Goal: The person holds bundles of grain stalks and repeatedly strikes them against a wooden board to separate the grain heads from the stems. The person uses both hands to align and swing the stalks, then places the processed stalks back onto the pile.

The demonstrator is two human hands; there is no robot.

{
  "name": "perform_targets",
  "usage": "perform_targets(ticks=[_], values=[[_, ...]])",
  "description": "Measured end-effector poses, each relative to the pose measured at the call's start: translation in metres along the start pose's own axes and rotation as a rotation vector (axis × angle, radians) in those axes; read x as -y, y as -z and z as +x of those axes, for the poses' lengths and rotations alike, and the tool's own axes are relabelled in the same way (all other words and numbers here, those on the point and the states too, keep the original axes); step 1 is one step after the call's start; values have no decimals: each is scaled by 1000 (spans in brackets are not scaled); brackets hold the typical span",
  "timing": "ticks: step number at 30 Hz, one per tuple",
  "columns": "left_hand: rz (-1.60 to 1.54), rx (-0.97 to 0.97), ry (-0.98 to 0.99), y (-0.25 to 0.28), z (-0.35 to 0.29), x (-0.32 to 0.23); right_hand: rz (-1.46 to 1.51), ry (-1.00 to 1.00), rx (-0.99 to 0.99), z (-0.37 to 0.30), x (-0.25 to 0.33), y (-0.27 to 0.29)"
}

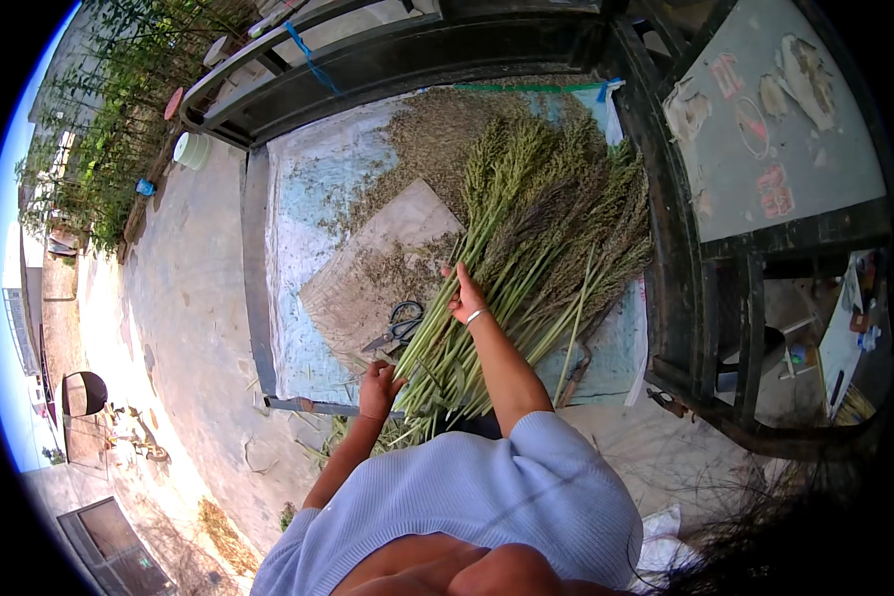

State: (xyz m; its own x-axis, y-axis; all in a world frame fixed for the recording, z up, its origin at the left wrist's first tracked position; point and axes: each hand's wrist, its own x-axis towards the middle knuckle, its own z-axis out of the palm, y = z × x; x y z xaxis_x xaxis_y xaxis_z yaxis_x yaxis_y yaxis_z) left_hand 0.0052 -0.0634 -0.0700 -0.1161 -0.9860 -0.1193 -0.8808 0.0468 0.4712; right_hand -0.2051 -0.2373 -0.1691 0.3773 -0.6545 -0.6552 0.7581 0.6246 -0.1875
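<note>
One bundle of seed-headed stalks, seemingly mid-job.
From overhead, it lies across a pale sheet. The right hand's fingers bend at its edge stems, the left hand's curl by the stem ends; whether either pinches, I can't tell. Loose seed litter is down; heads remain on stalks.

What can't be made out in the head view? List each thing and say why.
In the head view:
Board: its right part, hidden under the stalks.
Left hand: its exact grip, too small to tell.
Seeds: single grains, too small to count.
Panel: its upper end, cut off by the top edge.
</note>
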Motion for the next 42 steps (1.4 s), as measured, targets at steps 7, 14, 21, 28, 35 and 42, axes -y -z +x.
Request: perform_targets(ticks=[7, 14, 21, 28, 35, 42], values=[[-362, 194, 296, -24, -72, 21, -75, -24, 46, -50, -25, 2], [-832, 332, 663, 18, -105, -8, -9, -27, 72, -37, -15, 15], [-248, 419, 419, -19, -132, 59, 75, -101, 71, -32, -17, -14], [89, 198, 201, 30, -74, -29, 28, -60, -180, -43, -65, -27], [-275, 136, 502, -16, -55, -30, -401, 284, -276, -63, -74, -26], [-311, 107, 395, 15, -50, -29, -1173, 590, -725, -35, -44, 70]])
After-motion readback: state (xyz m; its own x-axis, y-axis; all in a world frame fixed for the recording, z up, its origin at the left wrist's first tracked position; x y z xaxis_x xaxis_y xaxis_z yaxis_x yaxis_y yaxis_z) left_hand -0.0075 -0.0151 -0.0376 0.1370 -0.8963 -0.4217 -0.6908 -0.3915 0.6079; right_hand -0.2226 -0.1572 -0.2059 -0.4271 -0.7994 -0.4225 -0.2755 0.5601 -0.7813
